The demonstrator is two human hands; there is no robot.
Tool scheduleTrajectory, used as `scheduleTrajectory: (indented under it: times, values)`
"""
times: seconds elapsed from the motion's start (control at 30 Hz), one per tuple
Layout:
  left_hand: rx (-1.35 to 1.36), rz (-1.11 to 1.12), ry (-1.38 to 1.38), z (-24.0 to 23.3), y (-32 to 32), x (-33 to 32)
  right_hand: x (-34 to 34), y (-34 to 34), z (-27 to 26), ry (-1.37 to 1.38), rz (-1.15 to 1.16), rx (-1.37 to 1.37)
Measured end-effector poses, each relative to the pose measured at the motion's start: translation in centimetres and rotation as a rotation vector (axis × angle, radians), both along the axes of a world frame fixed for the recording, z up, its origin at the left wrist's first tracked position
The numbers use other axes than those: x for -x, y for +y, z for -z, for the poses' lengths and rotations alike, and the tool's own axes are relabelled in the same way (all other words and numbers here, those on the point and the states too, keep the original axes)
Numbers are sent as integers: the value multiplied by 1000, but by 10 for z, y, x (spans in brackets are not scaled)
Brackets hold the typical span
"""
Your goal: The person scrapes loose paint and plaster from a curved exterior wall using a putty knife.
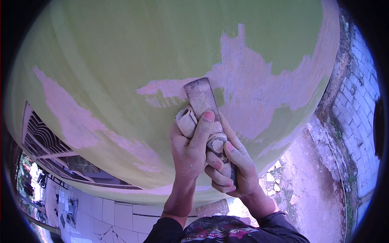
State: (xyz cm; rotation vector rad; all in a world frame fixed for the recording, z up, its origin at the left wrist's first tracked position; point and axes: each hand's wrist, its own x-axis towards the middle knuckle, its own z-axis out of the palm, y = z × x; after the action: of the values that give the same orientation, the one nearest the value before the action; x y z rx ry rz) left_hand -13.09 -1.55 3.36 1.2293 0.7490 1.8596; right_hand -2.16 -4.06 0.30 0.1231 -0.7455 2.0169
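Note:
My right hand (244, 168) grips the handle of a worn putty knife (201, 95), its blade pointing up towards the wall. My left hand (189, 156) holds a rolled piece of pale sheet, perhaps sandpaper (186, 122), and its thumb presses on the face of the blade. Pale dust coats both hands and the tool. Before me rises a green-painted wall (136, 45) with pinkish filler patches (252, 82); one lies behind the blade. I cannot tell whether the blade tip touches the wall.
At the lower left, a window with a metal grille (45, 136) is set in the wall. Below is a tiled floor (121, 215), with motorbikes farther off. To the right lie rubble (275, 185), a dirt strip and a block wall (360, 91).

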Motion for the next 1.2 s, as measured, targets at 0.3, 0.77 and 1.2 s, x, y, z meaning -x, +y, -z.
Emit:
scheduleTrajectory:
  times: [0.3, 0.77, 1.2]
  values:
    - [16, 43, -72, -12, -6, -4, 6, -14, -11, -110, 91, 35]
    - [0, 23, 28, -22, 8, 1, 8, 2, -7, 50, 40, 42]
    - [-38, 6, 189, -13, 1, 13, 14, -9, -3, -147, 248, -64]
